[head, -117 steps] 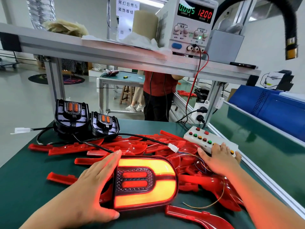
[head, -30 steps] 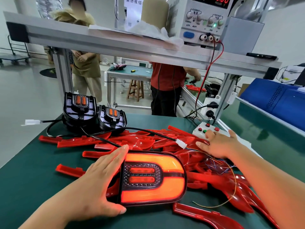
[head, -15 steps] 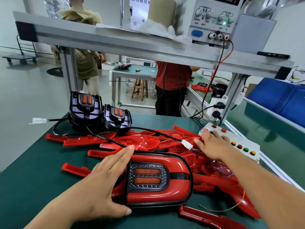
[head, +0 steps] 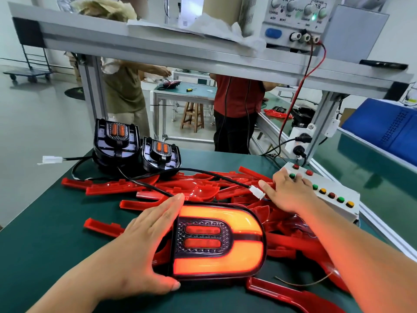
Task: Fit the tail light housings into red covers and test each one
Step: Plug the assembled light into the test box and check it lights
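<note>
Right, test step in hand. Near centre: tail light [head: 218, 240], housing seated in its red cover, lies face up on the loose red covers [head: 203, 188], outer band lit. Left hand [head: 144, 245] lies flat against its left end, fingers straight, thumb at the near edge: steadying, not clenched. Farther right, right hand [head: 291, 193] rests unclenched on the button box [head: 338, 190], fingertips among the buttons, white connector [head: 257, 192] beside the thumb. Next, I reckon: cycle remaining buttons, then unplug. Two bare housings [head: 117, 141] wait far left.
</note>
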